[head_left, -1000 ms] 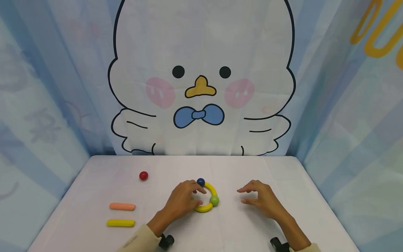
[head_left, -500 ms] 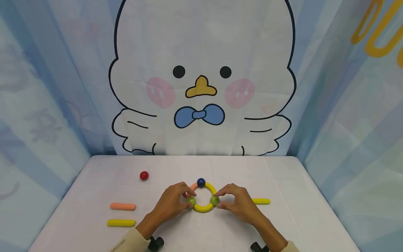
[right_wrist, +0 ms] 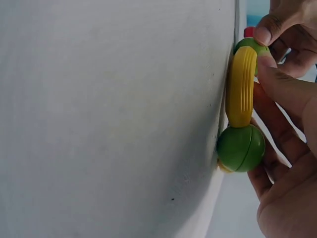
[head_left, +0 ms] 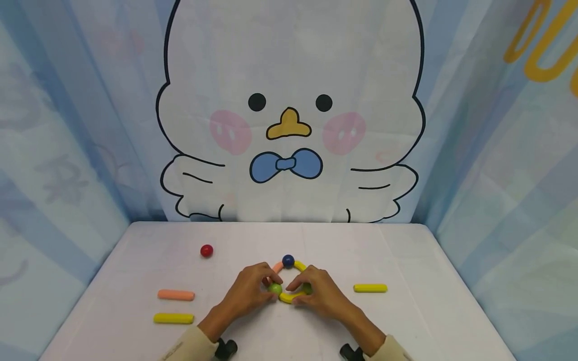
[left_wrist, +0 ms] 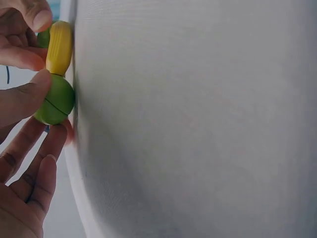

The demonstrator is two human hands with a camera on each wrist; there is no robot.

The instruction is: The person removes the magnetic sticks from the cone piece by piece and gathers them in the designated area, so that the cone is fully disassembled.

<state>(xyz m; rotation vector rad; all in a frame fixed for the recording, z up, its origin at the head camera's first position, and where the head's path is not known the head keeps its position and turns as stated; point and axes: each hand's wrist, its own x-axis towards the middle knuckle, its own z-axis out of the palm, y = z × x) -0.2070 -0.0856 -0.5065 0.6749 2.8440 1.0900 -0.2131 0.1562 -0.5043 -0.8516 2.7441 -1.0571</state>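
Observation:
A ring of curved sticks and balls lies at the table's middle. Its blue ball [head_left: 288, 261] is at the far side, between an orange curved stick [head_left: 277, 268] and a yellow one [head_left: 300, 266]. My left hand [head_left: 250, 287] pinches the left green ball [head_left: 275, 289] between thumb and fingers. My right hand [head_left: 326, 296] reaches over the ring's right side and pinches the near yellow curved stick [right_wrist: 240, 89], thumb by its left end. That stick joins the left ball to the right green ball [right_wrist: 241, 148], which the right hand partly covers in the head view.
A red ball [head_left: 206, 250] sits at the back left of the white table [head_left: 113, 281]. An orange stick [head_left: 176, 295] and a yellow stick [head_left: 173, 318] lie at left, another yellow stick [head_left: 370, 288] at right. A printed curtain [head_left: 289, 200] hangs behind.
My right hand has come in leftward from the table's right side, first to the right green ball, then over it to the near yellow curved stick. My left hand has shifted slightly left onto the left green ball.

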